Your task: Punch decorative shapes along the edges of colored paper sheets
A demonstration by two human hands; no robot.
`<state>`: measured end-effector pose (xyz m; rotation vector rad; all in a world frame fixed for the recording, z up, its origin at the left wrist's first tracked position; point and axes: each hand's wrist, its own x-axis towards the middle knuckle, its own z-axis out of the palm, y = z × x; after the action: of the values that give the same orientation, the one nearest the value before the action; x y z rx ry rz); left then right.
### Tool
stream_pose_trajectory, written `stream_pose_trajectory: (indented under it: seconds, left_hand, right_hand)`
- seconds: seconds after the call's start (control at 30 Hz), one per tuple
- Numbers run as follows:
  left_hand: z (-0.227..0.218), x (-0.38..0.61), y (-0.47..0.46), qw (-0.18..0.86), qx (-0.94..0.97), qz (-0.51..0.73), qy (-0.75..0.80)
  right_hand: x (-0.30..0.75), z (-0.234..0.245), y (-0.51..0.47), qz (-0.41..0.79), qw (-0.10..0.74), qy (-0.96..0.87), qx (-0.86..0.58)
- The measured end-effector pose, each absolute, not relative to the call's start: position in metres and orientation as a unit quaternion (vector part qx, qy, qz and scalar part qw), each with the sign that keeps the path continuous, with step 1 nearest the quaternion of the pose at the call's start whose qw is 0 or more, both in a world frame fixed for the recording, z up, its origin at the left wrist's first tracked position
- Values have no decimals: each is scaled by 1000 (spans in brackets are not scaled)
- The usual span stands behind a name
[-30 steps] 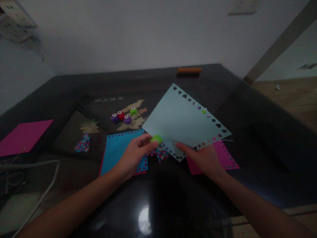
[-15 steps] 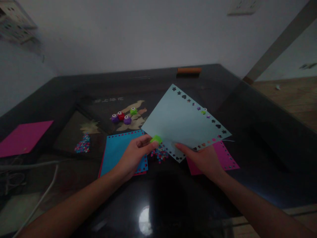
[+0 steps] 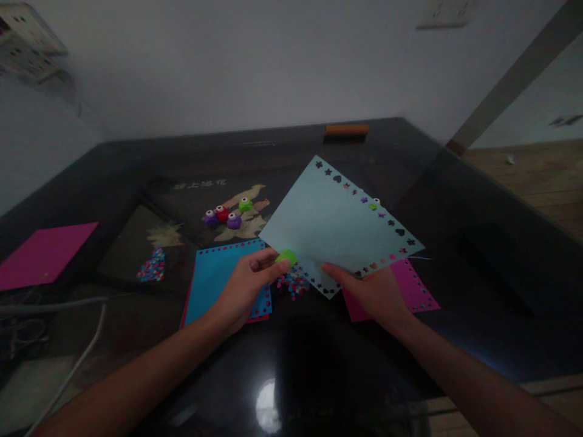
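Observation:
My left hand (image 3: 248, 285) is closed around a small green paper punch (image 3: 286, 257) that sits on the near-left edge of a pale blue sheet (image 3: 334, 221). My right hand (image 3: 373, 291) pinches the same sheet at its near edge and holds it tilted above the dark table (image 3: 291, 364). Small star and heart holes run along the sheet's right and near edges. Below the punch lies a little heap of coloured punched bits (image 3: 294, 283).
A blue sheet on a red one (image 3: 218, 279) lies under my left hand, a pink sheet (image 3: 410, 288) under my right. Several small punches (image 3: 228, 215) stand further back, another heap of bits (image 3: 152, 265) and a magenta sheet (image 3: 43, 252) at left. A white cable (image 3: 68, 370) runs near left.
Almost nothing has moved; the pale blue sheet's far corner has dipped slightly, and both hands keep their grip.

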<state>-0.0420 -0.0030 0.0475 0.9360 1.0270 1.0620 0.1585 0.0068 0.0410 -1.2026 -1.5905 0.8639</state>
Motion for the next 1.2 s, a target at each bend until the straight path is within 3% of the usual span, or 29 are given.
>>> stream_pose_trajectory:
  seconds: [1.2]
  left_hand:
    - [49, -41, -4, 628, 414, 463, 469]
  right_hand:
    - [158, 42, 6, 352, 465, -645, -495]
